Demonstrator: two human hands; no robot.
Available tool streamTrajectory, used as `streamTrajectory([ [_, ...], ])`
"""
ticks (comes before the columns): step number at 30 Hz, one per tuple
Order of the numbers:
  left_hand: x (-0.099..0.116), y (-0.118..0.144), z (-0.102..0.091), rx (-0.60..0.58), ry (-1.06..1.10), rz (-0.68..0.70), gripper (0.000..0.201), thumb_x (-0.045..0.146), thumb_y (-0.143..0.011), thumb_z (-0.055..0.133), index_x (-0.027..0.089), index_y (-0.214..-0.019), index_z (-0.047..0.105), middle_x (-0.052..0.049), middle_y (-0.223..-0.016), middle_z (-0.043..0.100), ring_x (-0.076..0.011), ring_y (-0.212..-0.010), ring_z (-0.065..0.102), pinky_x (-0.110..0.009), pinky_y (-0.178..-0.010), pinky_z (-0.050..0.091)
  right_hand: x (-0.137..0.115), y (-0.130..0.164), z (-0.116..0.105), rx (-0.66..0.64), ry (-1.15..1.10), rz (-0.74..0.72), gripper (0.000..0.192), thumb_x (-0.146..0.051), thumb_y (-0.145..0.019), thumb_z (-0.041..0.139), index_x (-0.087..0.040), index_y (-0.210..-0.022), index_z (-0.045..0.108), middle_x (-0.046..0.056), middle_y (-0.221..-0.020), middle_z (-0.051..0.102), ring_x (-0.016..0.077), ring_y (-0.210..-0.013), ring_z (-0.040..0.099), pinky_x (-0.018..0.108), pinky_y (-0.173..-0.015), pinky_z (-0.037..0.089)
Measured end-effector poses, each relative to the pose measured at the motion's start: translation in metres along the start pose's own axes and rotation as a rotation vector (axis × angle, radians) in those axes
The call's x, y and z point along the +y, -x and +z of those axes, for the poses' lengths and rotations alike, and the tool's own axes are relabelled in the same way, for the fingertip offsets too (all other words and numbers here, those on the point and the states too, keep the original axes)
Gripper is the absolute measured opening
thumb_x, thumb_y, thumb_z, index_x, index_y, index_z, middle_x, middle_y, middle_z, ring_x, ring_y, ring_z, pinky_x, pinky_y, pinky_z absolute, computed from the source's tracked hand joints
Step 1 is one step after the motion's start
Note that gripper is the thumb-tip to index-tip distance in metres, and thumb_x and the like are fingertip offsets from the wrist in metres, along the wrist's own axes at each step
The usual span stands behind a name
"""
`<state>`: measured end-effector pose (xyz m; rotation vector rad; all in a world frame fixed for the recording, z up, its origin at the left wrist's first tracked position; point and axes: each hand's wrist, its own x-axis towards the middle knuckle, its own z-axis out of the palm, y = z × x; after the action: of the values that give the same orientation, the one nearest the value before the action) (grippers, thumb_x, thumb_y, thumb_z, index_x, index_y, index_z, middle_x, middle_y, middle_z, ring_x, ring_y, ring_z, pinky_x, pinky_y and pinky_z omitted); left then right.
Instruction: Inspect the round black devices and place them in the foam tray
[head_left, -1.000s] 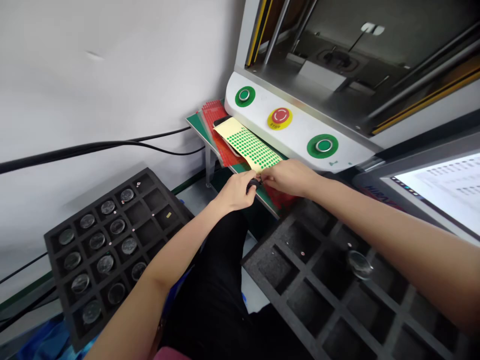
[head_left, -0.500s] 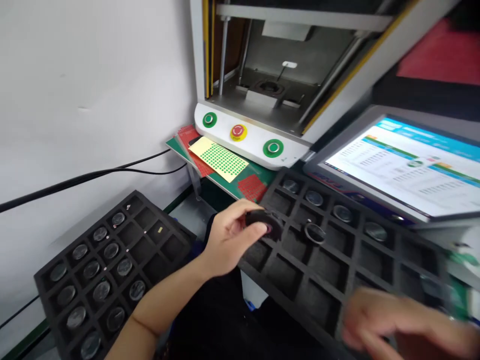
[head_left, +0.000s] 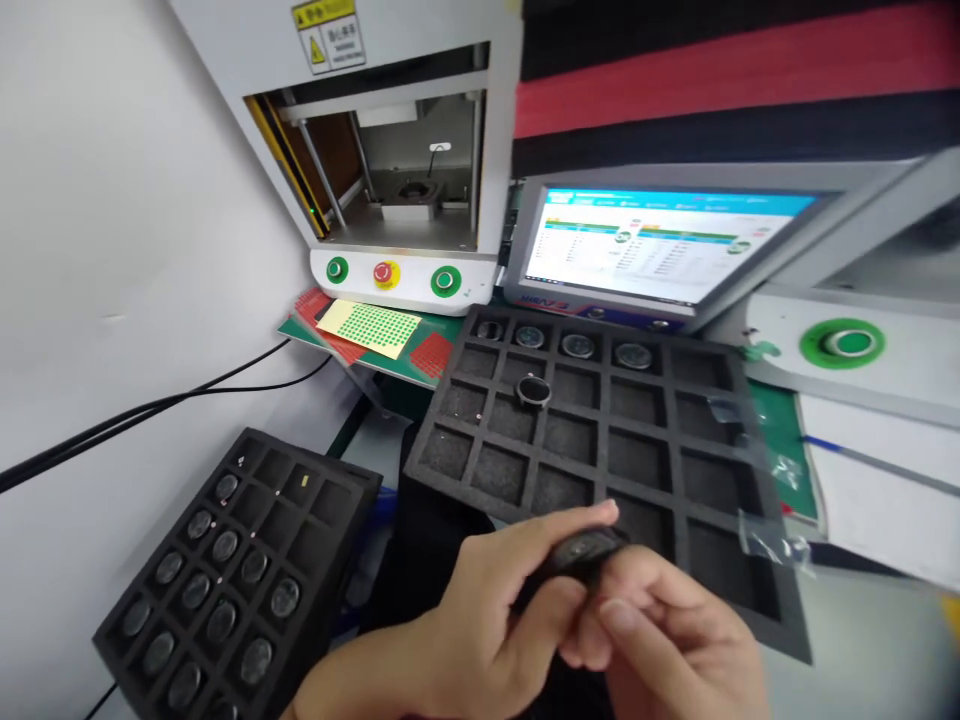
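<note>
A small dark round part is pinched between the left hand and right hand — both closed on it. It is held just before the black foam tray, where 1 ring lies loose.

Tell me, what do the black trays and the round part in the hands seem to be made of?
Trays: probably foam, matte black, with a grainy, soft-looking surface and thick cell walls. Round part, held by left hand and right hand: dark and slightly glossy, perhaps plastic or glass; too blurred to be sure.
</note>
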<state>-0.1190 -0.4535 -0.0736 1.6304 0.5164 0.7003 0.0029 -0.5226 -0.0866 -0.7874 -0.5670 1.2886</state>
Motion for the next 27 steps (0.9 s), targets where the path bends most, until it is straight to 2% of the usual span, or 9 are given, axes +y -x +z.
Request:
streamTrajectory([
  [3,0.005,-0.004,-0.004,-0.221,-0.082,0.107,0.057,0.019,-0.099,0.042,0.021,-0.154,0.028,-0.016,-0.146,0.052,-0.0232,-0.111,0.068,-0.036,-0.100,0.052,-0.013,0.002,-0.012,0.006,-0.166,0.098,0.010,-0.026,-0.084,0.076,-0.023,-0.076,0.071,0.001,-0.057,0.070,0.0114,-0.054,0.067,0.015,-0.057,0.055],
  [5,0.005,-0.009,-0.008,-0.328,-0.100,0.135,0.062,0.016,-0.100,0.041,0.027,-0.157,0.020,-0.011,-0.156,0.039,-0.0236,-0.131,0.054,-0.037,-0.109,0.045,-0.021,0.002,-0.017,0.003,-0.243,0.133,0.016,-0.027,-0.080,0.080,-0.020,-0.071,0.069,0.001,-0.051,0.067,0.0110,-0.051,0.066,0.015,-0.056,0.054],
  [8,0.000,-0.017,-0.011,-0.400,-0.130,0.146,0.065,0.022,-0.099,0.052,0.033,-0.156,0.022,-0.009,-0.154,0.043,-0.0223,-0.139,0.045,-0.036,-0.114,0.040,-0.028,0.000,-0.019,-0.016,-0.307,0.204,0.026,-0.031,-0.075,0.083,-0.017,-0.065,0.064,0.001,-0.044,0.061,0.0087,-0.046,0.061,0.013,-0.055,0.051],
  [10,-0.003,-0.020,-0.011,-0.358,-0.108,0.170,0.070,0.028,-0.091,0.067,0.034,-0.152,0.033,-0.010,-0.141,0.058,-0.0215,-0.126,0.058,-0.031,-0.104,0.050,-0.028,0.000,-0.021,-0.054,-0.341,0.284,0.032,-0.034,-0.074,0.084,-0.016,-0.062,0.061,-0.001,-0.040,0.055,0.0068,-0.042,0.056,0.012,-0.052,0.047],
  [12,-0.007,-0.021,-0.009,-0.252,-0.064,0.166,0.072,0.030,-0.078,0.081,0.034,-0.143,0.050,-0.008,-0.120,0.070,-0.0188,-0.103,0.069,-0.024,-0.087,0.058,-0.026,0.000,-0.022,-0.070,-0.371,0.351,0.036,-0.036,-0.073,0.084,-0.016,-0.060,0.058,-0.002,-0.039,0.052,0.0052,-0.040,0.051,0.011,-0.048,0.043],
  [15,-0.010,-0.018,-0.002,-0.085,0.011,0.099,0.066,0.032,-0.063,0.090,0.028,-0.125,0.068,-0.005,-0.096,0.075,-0.0157,-0.080,0.071,-0.021,-0.072,0.060,-0.020,0.001,-0.021,-0.029,-0.382,0.392,0.036,-0.036,-0.072,0.085,-0.015,-0.060,0.057,-0.003,-0.040,0.052,0.0035,-0.037,0.046,0.010,-0.045,0.040],
  [19,-0.011,-0.012,0.004,0.015,0.109,-0.060,0.064,0.033,-0.055,0.094,0.022,-0.114,0.073,-0.005,-0.086,0.075,-0.0176,-0.072,0.072,-0.024,-0.069,0.061,-0.014,0.007,-0.010,0.149,-0.389,0.366,0.037,-0.035,-0.067,0.089,-0.016,-0.059,0.058,-0.003,-0.039,0.055,0.0021,-0.034,0.045,0.009,-0.044,0.035],
  [22,-0.011,-0.010,0.003,0.026,0.142,-0.089,0.065,0.030,-0.051,0.096,0.022,-0.111,0.074,-0.005,-0.085,0.075,-0.0182,-0.072,0.073,-0.024,-0.069,0.062,-0.016,0.012,0.000,0.316,-0.386,0.413,0.039,-0.033,-0.059,0.094,-0.016,-0.058,0.058,-0.003,-0.038,0.056,0.0028,-0.035,0.048,0.012,-0.051,0.041],
  [27,-0.010,-0.010,0.001,0.030,0.125,-0.105,0.063,0.033,-0.051,0.095,0.019,-0.108,0.075,-0.006,-0.083,0.075,-0.0186,-0.070,0.073,-0.025,-0.067,0.062,-0.024,0.014,0.006,0.354,-0.338,0.465,0.043,-0.034,-0.058,0.093,-0.016,-0.057,0.054,-0.004,-0.038,0.057,0.0028,-0.036,0.050,0.012,-0.054,0.041],
])
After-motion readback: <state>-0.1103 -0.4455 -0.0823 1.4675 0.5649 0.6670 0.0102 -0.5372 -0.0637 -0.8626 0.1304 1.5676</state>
